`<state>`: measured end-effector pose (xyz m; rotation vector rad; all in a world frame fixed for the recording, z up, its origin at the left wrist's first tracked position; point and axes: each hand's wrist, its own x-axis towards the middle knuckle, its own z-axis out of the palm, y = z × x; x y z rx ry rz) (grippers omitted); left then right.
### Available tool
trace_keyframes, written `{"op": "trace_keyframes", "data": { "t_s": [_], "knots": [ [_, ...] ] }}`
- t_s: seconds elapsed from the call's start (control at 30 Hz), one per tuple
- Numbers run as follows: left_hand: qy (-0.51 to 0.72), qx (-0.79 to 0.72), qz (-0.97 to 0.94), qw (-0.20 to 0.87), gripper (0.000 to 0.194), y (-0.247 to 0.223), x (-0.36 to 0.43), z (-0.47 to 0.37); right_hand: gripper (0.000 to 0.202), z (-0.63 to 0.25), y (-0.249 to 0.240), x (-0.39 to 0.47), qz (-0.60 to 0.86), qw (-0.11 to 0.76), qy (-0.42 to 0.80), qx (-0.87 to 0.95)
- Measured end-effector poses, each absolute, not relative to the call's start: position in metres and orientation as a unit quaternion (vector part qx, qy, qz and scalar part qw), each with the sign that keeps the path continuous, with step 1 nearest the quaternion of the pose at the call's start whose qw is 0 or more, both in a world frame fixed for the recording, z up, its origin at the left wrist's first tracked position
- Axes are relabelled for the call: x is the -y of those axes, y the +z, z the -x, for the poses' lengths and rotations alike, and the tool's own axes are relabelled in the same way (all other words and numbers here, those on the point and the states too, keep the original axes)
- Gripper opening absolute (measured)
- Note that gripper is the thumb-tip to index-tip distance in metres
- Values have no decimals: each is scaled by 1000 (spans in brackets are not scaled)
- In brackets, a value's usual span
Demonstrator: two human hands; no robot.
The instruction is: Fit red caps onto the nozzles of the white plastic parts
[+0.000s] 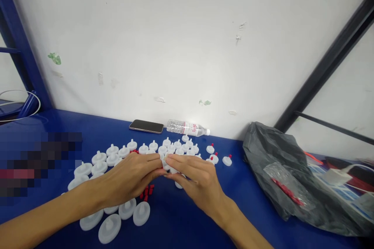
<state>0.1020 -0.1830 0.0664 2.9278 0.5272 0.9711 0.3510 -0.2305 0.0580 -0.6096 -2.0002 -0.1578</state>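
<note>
My left hand [133, 175] and my right hand [198, 181] meet at the fingertips above the middle of the table. Both are closed in a pinch. White plastic shows between them, seemingly a stemmed disc gripped by the right fingers; whatever the left fingertips pinch is hidden. Around and behind the hands lie many white plastic discs [99, 156], each with a short central stem. Nearer me, larger-looking discs [110, 228] rest at the lower left. Small red caps [147, 192] are piled just under my left hand. To the right, several discs [227, 160] carry red caps on their stems.
Against the wall lie a phone [146, 126] and a clear water bottle [187, 128] on its side. A dark grey plastic bag [263, 163] fills the right side, with a clear bag of red pieces [288, 190] on it. Beyond is a power strip [346, 190].
</note>
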Motion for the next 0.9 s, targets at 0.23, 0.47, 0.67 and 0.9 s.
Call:
{"op": "trace_keyframes", "data": {
  "t_s": [0.23,0.47,0.67,0.9],
  "knots": [
    [289,-210,-934,34,41,69,181,-101,24,-354,68,232,297,460,-84,833],
    [202,-208,-954,76,16,76,170,-87,13,-398,92,221,452,460,-49,763],
    [141,-225,-960,85,20,79,173,-85,14,-435,108,219,563,264,112,775],
    [125,-231,-963,64,28,77,179,-91,21,-444,109,224,570,148,329,739]
  ]
}}
